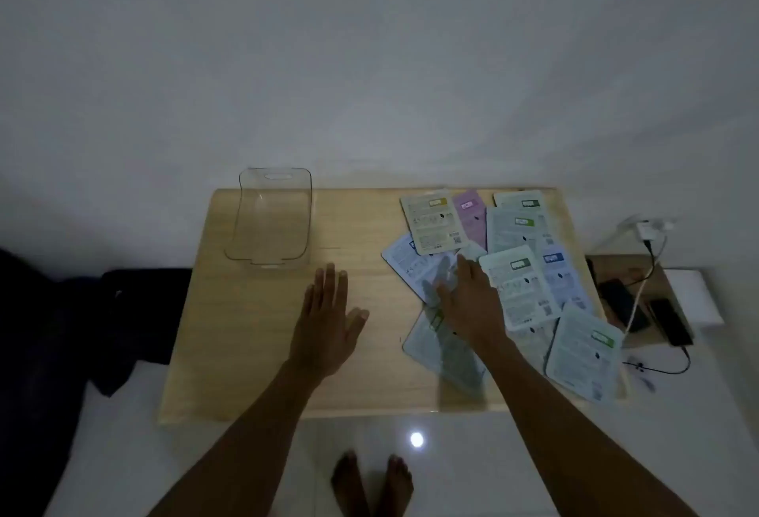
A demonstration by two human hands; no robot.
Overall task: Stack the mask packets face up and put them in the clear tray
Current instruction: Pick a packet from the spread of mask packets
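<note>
1. Pretty dim room, plain pale wall (369, 44) behind everything, glossy white floor (451, 467) with one bright light spot reflected in it near the person's bare feet (371, 483).
2. The surface (254, 344) is a light wood tabletop, low to the ground, with its far edge up against the wall.
3. The clear tray (269, 220) sits at the far left corner of the surface, empty, with a handle slot in its far wall.
4. The mask packets (517, 290) are scattered loose and overlapping all over the right half. The ones I can read are printed-back side up, mostly pale green and blue, one purple packet (472, 216) at the far side.
5. Left hand (326, 319) is flat, palm down, fingers spread, over the bare middle of the surface, holding nothing.
6. Right hand (468, 298) is stretched out over the packets with fingers extended. It's laid over a couple of them, but I can't tell if it's actually gripping one.
7. To the right of the surface there's a lower wooden stand (632, 274) with dark gadgets and a white charger cable (640, 290).
8. Something dark is piled on the left (82, 311); too murky to say what.
</note>
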